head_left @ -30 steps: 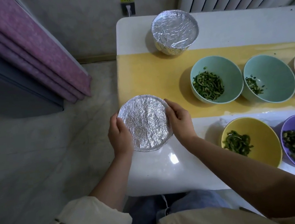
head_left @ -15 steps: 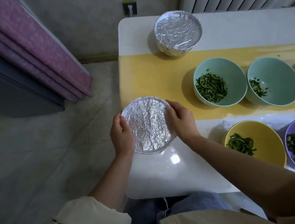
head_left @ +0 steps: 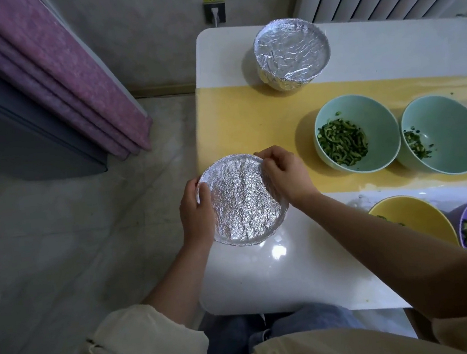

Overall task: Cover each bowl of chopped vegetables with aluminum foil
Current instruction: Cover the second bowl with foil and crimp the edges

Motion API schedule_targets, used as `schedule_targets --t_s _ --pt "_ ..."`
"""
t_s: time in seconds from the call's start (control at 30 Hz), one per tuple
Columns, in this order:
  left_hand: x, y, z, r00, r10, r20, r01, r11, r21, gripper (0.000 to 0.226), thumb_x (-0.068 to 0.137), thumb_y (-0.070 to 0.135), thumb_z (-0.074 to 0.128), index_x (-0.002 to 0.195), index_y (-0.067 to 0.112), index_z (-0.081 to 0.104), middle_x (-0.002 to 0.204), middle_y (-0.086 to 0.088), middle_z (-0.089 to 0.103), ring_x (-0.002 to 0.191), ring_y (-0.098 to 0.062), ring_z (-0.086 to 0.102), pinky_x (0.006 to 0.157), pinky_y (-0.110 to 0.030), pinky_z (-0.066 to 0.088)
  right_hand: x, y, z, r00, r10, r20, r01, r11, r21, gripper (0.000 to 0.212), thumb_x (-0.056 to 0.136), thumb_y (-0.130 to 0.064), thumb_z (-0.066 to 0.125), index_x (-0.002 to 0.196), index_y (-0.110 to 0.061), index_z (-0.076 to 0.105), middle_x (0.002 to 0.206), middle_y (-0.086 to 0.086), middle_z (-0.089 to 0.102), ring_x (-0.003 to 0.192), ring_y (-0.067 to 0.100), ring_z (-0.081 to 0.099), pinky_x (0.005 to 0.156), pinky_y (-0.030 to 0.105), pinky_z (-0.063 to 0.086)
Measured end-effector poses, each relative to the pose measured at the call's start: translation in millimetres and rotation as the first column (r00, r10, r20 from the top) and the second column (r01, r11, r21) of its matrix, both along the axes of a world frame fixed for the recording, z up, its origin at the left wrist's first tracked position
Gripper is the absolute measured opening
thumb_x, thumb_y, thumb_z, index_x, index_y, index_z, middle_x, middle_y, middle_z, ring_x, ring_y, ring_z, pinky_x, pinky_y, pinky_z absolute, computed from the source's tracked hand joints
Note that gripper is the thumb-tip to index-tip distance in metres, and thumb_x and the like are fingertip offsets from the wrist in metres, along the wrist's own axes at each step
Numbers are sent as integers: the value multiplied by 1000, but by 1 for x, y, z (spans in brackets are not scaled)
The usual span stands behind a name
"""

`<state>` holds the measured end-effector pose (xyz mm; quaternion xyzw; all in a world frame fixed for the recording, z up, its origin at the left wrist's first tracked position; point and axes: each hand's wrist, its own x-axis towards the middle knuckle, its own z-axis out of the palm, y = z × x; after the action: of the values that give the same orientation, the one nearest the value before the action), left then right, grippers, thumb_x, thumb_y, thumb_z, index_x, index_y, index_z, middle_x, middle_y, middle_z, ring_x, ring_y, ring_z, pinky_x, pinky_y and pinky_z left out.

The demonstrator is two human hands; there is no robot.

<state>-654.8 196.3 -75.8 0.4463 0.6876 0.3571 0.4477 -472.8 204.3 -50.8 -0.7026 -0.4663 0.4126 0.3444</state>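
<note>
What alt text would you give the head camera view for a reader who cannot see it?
Both hands, left hand and right hand, press foil around the near foil-covered bowl at the white table's corner. A second foil-covered bowl sits at the far edge; uncovered bowls of chopped greens wait to the right.

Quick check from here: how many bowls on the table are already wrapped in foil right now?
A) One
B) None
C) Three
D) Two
D: the far foil-covered bowl stands alone at the back, and a second foil-covered bowl sits between the left hand and right hand; the mint bowl and the others beside it lie open.
</note>
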Motion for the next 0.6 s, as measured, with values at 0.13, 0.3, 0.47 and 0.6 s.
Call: schedule_targets --t_s 0.13,0.3,0.47,0.6 --pt "-6 5 -1 997 -58 51 58 998 -4 28 94 29 51 114 16 66 108 3 70 99 -11 63 87 -30 48 4 13 -2 981 164 -108 -162 987 24 38 98 -13 53 136 -18 52 112 -7 65 103 -4 60 82 4 42" --pt "-2 6 0 997 -80 -5 80 997 18 21 102 12 44 98 3 63 81 1 62 66 9 54 65 -12 42 -2 17 -15 977 209 46 -210 977 28 24 101 -13 47 115 -9 66 64 16 59 56 27 48 57 26 35" --pt "-2 8 0 996 -84 3 84 996 14 23 102 16 44 102 4 63 89 -2 64 73 -2 56 71 -22 45 0 18 -14 979 201 -22 -201 979 -19 24 102 -15 48 117 -9 65 53 -5 52 43 8 42 48 18 33" --pt "-3 18 2 1000 -22 -12 22 1000 -15 24 102 13 43 111 3 63 93 -2 64 80 -8 57 76 -26 44 8 19 -7 987 71 -147 -80 995 -56 35 99 -28 54 132 -16 54 91 -14 63 68 -10 57 59 6 42"
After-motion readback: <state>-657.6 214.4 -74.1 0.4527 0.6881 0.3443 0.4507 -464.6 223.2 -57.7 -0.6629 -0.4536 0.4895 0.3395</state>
